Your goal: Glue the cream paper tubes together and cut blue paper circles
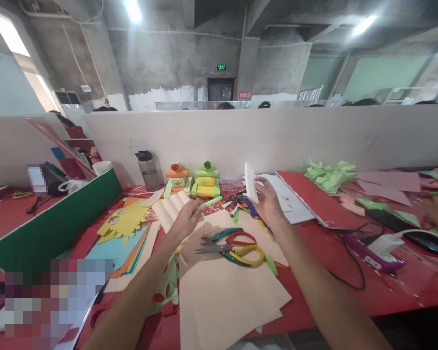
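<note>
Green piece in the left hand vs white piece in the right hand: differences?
The green piece is slim and stick-like; the white piece is broader. The green piece points sideways, nearly level; the white piece stands nearly upright. Both are held above the table.

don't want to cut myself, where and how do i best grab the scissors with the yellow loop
Probably by the yellow loop, coming from the right: the scissors lie on beige paper with their blades pointing left. The right hand would first have to put down the white piece.
</note>
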A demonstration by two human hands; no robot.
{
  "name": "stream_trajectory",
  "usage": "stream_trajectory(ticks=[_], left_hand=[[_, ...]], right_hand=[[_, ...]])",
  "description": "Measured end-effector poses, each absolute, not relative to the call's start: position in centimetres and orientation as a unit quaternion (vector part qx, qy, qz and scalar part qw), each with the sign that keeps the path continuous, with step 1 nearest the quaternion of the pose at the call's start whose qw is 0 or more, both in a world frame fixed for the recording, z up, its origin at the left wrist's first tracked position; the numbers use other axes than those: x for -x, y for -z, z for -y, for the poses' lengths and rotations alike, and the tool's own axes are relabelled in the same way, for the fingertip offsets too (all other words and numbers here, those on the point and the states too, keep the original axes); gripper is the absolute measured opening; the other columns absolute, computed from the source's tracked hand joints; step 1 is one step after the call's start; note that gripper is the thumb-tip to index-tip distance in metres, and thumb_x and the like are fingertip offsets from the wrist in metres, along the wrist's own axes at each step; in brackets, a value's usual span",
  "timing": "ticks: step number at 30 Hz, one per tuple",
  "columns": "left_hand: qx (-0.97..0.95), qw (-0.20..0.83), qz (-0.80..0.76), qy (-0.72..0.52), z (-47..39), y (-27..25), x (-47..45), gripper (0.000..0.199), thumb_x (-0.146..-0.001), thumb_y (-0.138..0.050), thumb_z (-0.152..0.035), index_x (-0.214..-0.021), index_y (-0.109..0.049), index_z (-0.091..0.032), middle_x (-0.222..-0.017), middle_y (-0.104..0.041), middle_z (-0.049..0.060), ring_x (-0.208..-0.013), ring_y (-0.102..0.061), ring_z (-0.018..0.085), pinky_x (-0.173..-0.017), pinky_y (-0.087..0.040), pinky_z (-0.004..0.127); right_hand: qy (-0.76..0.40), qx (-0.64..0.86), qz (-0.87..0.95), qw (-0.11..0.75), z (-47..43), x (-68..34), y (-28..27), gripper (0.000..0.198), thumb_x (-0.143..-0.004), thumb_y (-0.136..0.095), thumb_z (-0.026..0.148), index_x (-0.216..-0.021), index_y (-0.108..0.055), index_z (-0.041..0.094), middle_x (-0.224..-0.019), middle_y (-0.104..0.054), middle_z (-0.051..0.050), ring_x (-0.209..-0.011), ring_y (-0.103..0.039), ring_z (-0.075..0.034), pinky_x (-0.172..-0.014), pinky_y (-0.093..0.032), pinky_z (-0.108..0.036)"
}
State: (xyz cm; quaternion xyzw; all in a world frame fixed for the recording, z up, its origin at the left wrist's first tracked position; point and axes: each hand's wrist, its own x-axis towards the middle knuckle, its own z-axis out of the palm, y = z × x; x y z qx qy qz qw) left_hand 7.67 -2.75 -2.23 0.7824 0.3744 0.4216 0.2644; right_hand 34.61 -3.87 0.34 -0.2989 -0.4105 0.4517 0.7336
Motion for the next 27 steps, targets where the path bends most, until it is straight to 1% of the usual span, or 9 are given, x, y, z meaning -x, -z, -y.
stream_trajectory(ticks=[5,9,12,14,16,19,21,24,27], left_hand=[[-0.804,0.239,-0.37,-0.401,2.8,2.4,-7.8,0.034,-0.101,-0.039,-0.046,-0.083,-0.054,-0.021,-0.088,-0.056,0.004,-0.087,-0.054,0.022,-0.081,-0.042,0.033],[-0.811,0.237,-0.375,-0.381,3.2,2.1,-8.2,0.037,-0.102,-0.035,-0.046,-0.078,-0.049,-0.022,-0.081,-0.053,0.003,-0.082,-0.052,0.022,-0.077,-0.041,0.032],[-0.817,0.202,-0.407,-0.355,3.4,2.2,-8.5,0.038,-0.103,-0.031,-0.044,-0.078,-0.048,-0.022,-0.078,-0.053,0.003,-0.077,-0.053,0.022,-0.073,-0.041,0.033],[-0.824,0.152,-0.44,-0.324,3.5,2.6,-8.5,0.034,-0.103,-0.032,-0.04,-0.085,-0.054,-0.021,-0.084,-0.056,0.006,-0.08,-0.057,0.024,-0.073,-0.041,0.034],[-0.832,0.102,-0.466,-0.282,3.5,3.3,-8.4,0.026,-0.102,-0.037,-0.034,-0.101,-0.059,-0.02,-0.098,-0.06,0.01,-0.083,-0.061,0.025,-0.072,-0.042,0.034],[-0.843,0.056,-0.484,-0.229,3.8,3.9,-8.3,0.029,-0.099,-0.044,-0.029,-0.125,-0.057,-0.024,-0.117,-0.06,0.013,-0.083,-0.066,0.025,-0.071,-0.044,0.033],[-0.84,0.045,-0.494,-0.221,4.0,3.8,-8.3,0.031,-0.098,-0.046,-0.03,-0.126,-0.058,-0.025,-0.12,-0.062,0.012,-0.083,-0.068,0.025,-0.071,-0.045,0.033],[-0.825,0.088,-0.479,-0.286,4.0,2.9,-8.3,0.027,-0.099,-0.046,-0.037,-0.116,-0.063,-0.024,-0.113,-0.067,0.011,-0.087,-0.067,0.026,-0.075,-0.046,0.034],[-0.788,0.196,-0.428,-0.397,3.7,1.9,-7.9,0.035,-0.1,-0.044,-0.046,-0.12,-0.06,-0.023,-0.112,-0.07,0.009,-0.085,-0.066,0.022,-0.076,-0.047,0.032]], right_hand=[[-0.457,0.308,0.414,0.724,3.9,-34.3,-0.2,0.034,-0.07,-0.08,0.031,-0.092,-0.055,0.025,-0.079,-0.058,0.004,-0.061,-0.053,-0.011,-0.049,-0.043,-0.02],[-0.445,0.323,0.436,0.713,3.9,-34.2,-0.3,0.034,-0.07,-0.078,0.034,-0.093,-0.054,0.026,-0.076,-0.056,0.004,-0.058,-0.052,-0.012,-0.048,-0.043,-0.023],[-0.43,0.336,0.458,0.702,4.0,-34.0,-0.2,0.033,-0.071,-0.077,0.035,-0.091,-0.054,0.026,-0.072,-0.053,0.005,-0.054,-0.048,-0.011,-0.045,-0.039,-0.023],[-0.409,0.353,0.485,0.687,4.1,-33.8,-0.1,0.031,-0.072,-0.077,0.035,-0.092,-0.055,0.025,-0.069,-0.051,0.006,-0.05,-0.044,-0.01,-0.044,-0.036,-0.022],[-0.387,0.37,0.523,0.663,4.2,-33.6,0.2,0.03,-0.074,-0.076,0.035,-0.094,-0.055,0.024,-0.068,-0.052,0.007,-0.048,-0.043,-0.009,-0.045,-0.034,-0.022],[-0.37,0.377,0.576,0.624,4.3,-33.1,0.6,0.029,-0.078,-0.074,0.035,-0.097,-0.055,0.024,-0.068,-0.054,0.006,-0.049,-0.045,-0.009,-0.047,-0.036,-0.023],[-0.361,0.382,0.599,0.605,4.4,-32.9,0.8,0.029,-0.079,-0.073,0.035,-0.099,-0.054,0.024,-0.071,-0.056,0.005,-0.052,-0.047,-0.01,-0.049,-0.038,-0.023],[-0.343,0.397,0.634,0.568,4.7,-32.7,0.8,0.026,-0.082,-0.071,0.036,-0.097,-0.055,0.023,-0.079,-0.06,0.002,-0.061,-0.053,-0.012,-0.055,-0.042,-0.024],[-0.323,0.418,0.692,0.491,5.2,-32.5,0.6,0.019,-0.085,-0.067,0.037,-0.093,-0.063,0.02,-0.084,-0.065,-0.001,-0.074,-0.059,-0.017,-0.064,-0.046,-0.027]])
